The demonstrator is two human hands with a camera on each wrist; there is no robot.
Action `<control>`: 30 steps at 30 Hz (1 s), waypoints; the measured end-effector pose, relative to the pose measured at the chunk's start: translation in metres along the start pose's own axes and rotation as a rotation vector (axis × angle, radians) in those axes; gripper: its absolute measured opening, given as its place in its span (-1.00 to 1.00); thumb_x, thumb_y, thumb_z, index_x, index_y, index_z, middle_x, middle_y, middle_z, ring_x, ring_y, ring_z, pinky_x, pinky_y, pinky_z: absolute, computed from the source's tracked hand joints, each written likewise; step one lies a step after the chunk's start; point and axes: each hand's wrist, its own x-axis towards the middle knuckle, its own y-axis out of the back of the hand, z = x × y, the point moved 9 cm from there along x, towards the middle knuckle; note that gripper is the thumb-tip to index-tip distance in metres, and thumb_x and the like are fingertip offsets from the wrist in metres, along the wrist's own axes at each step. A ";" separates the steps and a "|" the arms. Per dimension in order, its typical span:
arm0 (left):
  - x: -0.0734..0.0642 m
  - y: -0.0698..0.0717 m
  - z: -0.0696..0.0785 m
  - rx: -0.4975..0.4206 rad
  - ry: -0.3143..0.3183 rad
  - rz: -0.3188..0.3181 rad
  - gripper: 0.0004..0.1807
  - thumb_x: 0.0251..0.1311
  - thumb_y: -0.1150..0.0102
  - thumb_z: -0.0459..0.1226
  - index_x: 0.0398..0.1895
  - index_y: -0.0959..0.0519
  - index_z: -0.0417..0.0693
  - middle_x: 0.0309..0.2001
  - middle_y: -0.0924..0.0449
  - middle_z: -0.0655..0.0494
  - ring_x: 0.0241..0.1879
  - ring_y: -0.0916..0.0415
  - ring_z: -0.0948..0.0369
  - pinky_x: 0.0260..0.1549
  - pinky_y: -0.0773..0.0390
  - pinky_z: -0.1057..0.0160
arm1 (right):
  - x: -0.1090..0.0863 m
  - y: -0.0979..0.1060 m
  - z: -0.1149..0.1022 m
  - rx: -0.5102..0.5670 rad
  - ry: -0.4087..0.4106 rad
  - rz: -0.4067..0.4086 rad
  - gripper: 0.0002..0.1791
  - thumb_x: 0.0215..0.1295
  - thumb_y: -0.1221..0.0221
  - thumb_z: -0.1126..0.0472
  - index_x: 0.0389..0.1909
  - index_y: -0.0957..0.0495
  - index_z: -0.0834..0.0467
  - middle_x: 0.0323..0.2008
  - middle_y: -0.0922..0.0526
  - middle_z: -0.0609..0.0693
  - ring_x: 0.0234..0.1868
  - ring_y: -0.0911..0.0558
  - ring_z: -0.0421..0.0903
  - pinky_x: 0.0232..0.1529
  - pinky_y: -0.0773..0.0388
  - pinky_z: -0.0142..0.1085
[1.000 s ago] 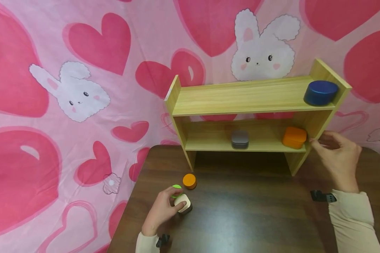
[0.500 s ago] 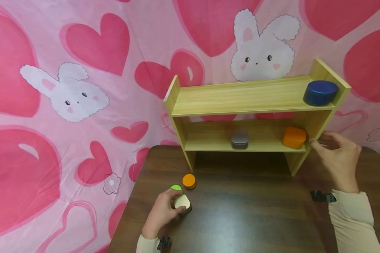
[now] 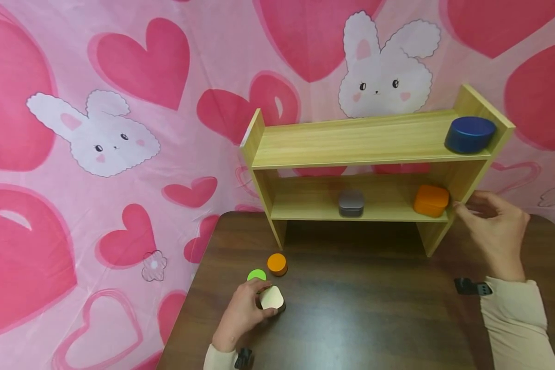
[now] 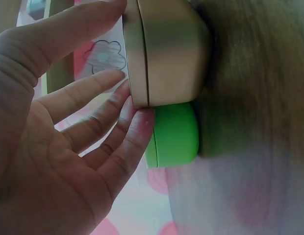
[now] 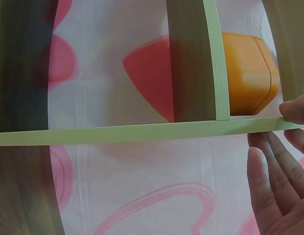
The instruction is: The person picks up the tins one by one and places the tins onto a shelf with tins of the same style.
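My left hand [image 3: 242, 311] pinches a small cream-topped square tin [image 3: 272, 299] between thumb and fingers, low over the table. Up close in the left wrist view, this tin [image 4: 174, 54] looks gold-beige with a seam under its lid. Just behind it sits a bright green round tin [image 3: 256, 275], partly covered by my fingers in the head view. On the right, my right hand [image 3: 499, 228] holds the edge of the wooden shelf's side panel [image 5: 142, 134], thumb on one face and fingers on the other. Beside that panel, an orange square tin [image 5: 247, 73] rests on the lower board.
A two-tier wooden shelf [image 3: 351, 141] stands at the back of the dark table [image 3: 351, 308]. Its top board bears a blue oval tin [image 3: 469, 136]; a grey tin [image 3: 351, 203] is on the lower one. An orange round tin [image 3: 277, 264] stands near the shelf's left foot.
My left hand has shifted slightly right with the cream-topped tin, and more of the green tin's top shows now. The right hand stays on the shelf panel.
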 end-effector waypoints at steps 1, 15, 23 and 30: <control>0.000 0.000 0.001 0.017 -0.005 0.001 -0.38 -0.20 -0.71 -0.23 0.04 -0.72 -0.13 -0.11 -0.73 0.12 -0.23 -0.56 0.22 -0.22 -0.56 0.34 | 0.000 0.000 0.000 0.001 -0.002 0.000 -0.70 0.07 -0.46 0.39 -0.15 -0.75 0.42 -0.47 -0.58 -0.78 -0.45 -0.58 -0.77 -0.32 -0.45 -0.81; 0.004 -0.020 0.012 0.053 -0.009 -0.083 -0.39 -0.24 -0.75 -0.14 -0.03 -0.72 -0.05 -0.10 -0.70 0.19 -0.19 -0.57 0.29 -0.13 -0.63 0.24 | 0.001 0.000 0.000 0.009 0.016 0.000 -0.69 0.06 -0.46 0.41 -0.14 -0.75 0.42 -0.45 -0.58 -0.79 -0.45 -0.58 -0.77 -0.33 -0.45 -0.82; 0.005 -0.024 0.015 0.065 -0.038 -0.064 -0.40 -0.24 -0.73 -0.16 -0.02 -0.73 -0.02 -0.10 -0.72 0.21 -0.18 -0.58 0.30 -0.14 -0.61 0.26 | 0.001 0.000 0.001 -0.001 0.008 0.005 -0.69 0.06 -0.47 0.38 -0.15 -0.75 0.42 -0.48 -0.57 -0.79 -0.45 -0.57 -0.78 -0.36 -0.43 -0.81; 0.005 -0.026 0.015 0.067 -0.030 -0.076 -0.40 -0.22 -0.71 -0.19 0.01 -0.73 -0.05 -0.08 -0.73 0.17 -0.16 -0.59 0.27 -0.13 -0.61 0.24 | 0.000 0.000 0.000 -0.001 0.004 0.006 -0.70 0.07 -0.47 0.37 -0.15 -0.75 0.42 -0.48 -0.57 -0.80 -0.46 -0.57 -0.78 -0.36 -0.43 -0.81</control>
